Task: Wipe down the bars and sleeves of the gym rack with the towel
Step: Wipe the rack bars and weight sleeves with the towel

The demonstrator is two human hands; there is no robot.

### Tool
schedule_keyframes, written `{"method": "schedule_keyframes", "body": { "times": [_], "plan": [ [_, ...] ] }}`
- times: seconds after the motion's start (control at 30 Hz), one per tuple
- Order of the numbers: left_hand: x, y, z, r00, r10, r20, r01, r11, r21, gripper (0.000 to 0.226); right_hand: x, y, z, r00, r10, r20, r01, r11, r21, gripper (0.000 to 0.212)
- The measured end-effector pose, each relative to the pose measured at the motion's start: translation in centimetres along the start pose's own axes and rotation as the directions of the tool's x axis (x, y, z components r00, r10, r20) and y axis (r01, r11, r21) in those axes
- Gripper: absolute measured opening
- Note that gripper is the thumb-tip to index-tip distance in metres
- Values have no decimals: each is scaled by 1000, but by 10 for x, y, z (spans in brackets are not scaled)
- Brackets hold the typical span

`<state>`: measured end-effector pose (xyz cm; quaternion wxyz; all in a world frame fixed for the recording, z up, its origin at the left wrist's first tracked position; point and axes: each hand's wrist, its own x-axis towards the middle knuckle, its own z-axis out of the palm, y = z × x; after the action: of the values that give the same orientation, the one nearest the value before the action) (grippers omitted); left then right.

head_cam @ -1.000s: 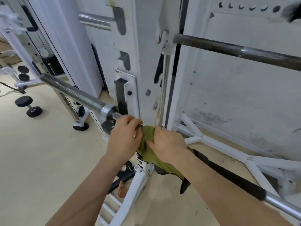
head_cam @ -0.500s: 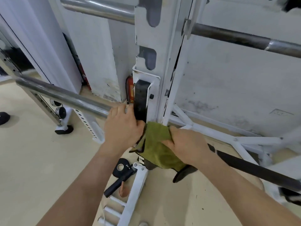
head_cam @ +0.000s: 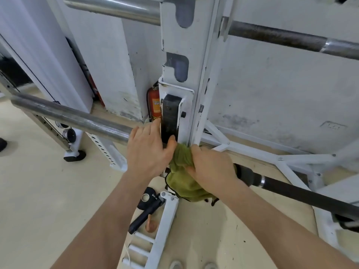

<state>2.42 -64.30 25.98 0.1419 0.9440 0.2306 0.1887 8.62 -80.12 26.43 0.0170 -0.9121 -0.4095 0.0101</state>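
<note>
At the foot of the white upright (head_cam: 196, 74), wiping is under way on the lower barbell, just where it passes the black hook pad (head_cam: 170, 117). The right hand (head_cam: 211, 167) has its fingers curled round the green towel (head_cam: 180, 181), bunching it around the bar close beside the upright; the metal under the cloth is hidden. The left hand (head_cam: 147, 152) lies on the inner end of the steel sleeve (head_cam: 77, 117), fingers nearly straight, steadying it and holding nothing.

I judge this a middle stage. Only this short stretch is being cleaned, and the dark shaft (head_cam: 291, 191) to the right, the sleeve's length and the upper barbell (head_cam: 272, 38) probably still need a pass, though no frame shows which are already clean.

A second ago the left fingers were wrapped round the bar; now they are flattened, the forefinger reaching up beside the pad. The towel and right hand have barely shifted, while the camera has dropped closer.
</note>
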Motion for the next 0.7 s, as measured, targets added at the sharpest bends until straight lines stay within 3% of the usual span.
{"method": "schedule_keyframes", "body": {
  "times": [0.17, 0.37, 0.53, 0.63, 0.7],
  "plan": [
    [0, 0, 1, 1000, 9, 17, -9, 1000, 20, 57, -26, 32, -14, 994, -28, 103, 22, 998, 62, 39],
    [-1, -3, 3, 1000, 30, 6, -30, 1000, -2, 61, 32, -21, 0, 999, -38, 3, 37, 983, 181, 37],
    [-2, -2, 4, 1000, 4, -18, -4, 1000, -20, 54, -15, 14, 3, 997, -44, -67, 44, 999, 1, 57],
    [-3, -1, 5, 999, -2, -36, -1, 998, -60, 36, -32, 51, -2, 989, 95, 111, -106, 990, 94, 81],
    [-4, 0, 3, 997, -28, -72, 19, 991, -134, 29, -19, 49, -9, 961, 102, 256, -146, 977, 158, 88]
  ]
}}
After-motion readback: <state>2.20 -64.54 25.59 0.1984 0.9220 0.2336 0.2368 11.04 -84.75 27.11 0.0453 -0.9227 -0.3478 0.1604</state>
